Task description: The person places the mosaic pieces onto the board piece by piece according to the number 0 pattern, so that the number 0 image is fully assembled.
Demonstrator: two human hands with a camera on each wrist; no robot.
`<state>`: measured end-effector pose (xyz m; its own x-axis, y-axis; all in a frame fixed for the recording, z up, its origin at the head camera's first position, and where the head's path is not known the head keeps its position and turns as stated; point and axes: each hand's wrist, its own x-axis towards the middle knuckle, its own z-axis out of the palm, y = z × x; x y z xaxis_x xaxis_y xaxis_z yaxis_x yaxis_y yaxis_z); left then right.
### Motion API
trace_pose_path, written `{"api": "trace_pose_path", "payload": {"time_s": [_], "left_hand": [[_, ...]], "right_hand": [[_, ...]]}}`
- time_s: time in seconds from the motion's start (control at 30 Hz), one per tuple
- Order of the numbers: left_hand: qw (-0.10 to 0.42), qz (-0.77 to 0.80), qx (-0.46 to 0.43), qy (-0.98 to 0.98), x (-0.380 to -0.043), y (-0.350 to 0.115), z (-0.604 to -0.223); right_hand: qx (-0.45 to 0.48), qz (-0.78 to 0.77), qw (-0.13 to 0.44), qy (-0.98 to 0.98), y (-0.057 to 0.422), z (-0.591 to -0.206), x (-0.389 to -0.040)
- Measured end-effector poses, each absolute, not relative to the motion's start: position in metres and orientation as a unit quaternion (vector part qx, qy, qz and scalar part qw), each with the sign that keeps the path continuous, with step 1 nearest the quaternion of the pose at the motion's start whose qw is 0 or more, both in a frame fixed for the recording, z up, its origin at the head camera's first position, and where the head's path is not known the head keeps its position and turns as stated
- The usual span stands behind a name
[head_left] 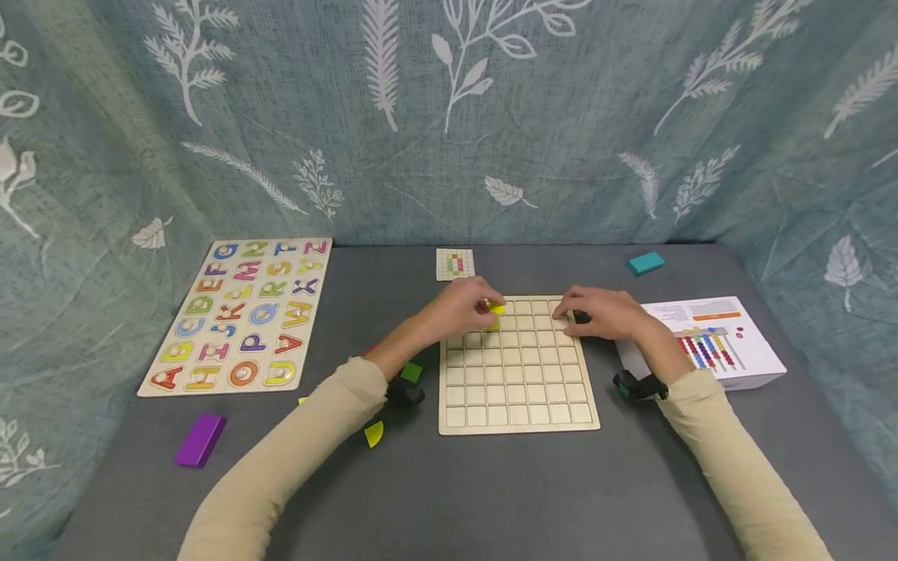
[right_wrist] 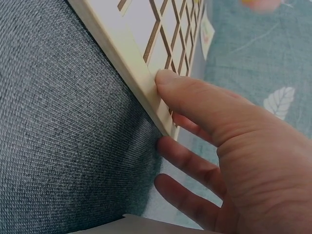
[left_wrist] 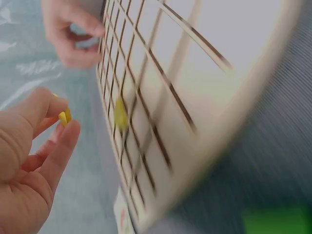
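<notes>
With my left hand (head_left: 457, 309) I pinch a small yellow piece (left_wrist: 65, 116) between thumb and forefinger, holding it over the upper left part of a pale wooden grid board (head_left: 526, 375); seen from my left wrist, it is clear of the board's surface. A second yellow piece (head_left: 493, 325) lies on the grid just below that hand. My right hand (head_left: 605, 313) is at the board's upper right corner, its thumb resting on the border and its other fingers loosely spread by the edge; it holds no piece. Just beyond the board's far edge lies a pattern card (head_left: 454, 265) showing a small grid with coloured squares. Near my left forearm, on the dark tabletop (head_left: 463, 499), are a green block (head_left: 411, 372) and a yellow quarter-circle piece (head_left: 374, 434), and my sleeve partly hides another bit of yellow. Farther left lies an alphabet peg puzzle (head_left: 235, 333) filled with coloured letters, a purple block (head_left: 200, 441) nearer me. On the right, a white box (head_left: 754, 343) printed with a bead abacus lies beside my right wrist, and a teal block (head_left: 645, 263) sits beyond it, near the leaf-patterned curtain (head_left: 281, 109).
</notes>
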<state>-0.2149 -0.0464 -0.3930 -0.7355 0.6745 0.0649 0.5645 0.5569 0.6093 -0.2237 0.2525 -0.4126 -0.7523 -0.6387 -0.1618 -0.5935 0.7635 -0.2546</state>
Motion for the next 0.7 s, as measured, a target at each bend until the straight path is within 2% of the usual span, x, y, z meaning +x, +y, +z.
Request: {"api": "trace_pose_path", "payload": {"time_s": [0.27, 0.7], "left_hand": [[0.126, 0.221, 0.369, 0.894, -0.231, 0.014, -0.405], [0.135, 0.175, 0.379, 0.898, -0.236, 0.022, -0.410]], "right_hand": [[-0.334, -0.096, 0.115, 0.930, 0.252, -0.412, -0.226], [-0.336, -0.095, 0.113, 0.930, 0.255, -0.411, -0.225]]}}
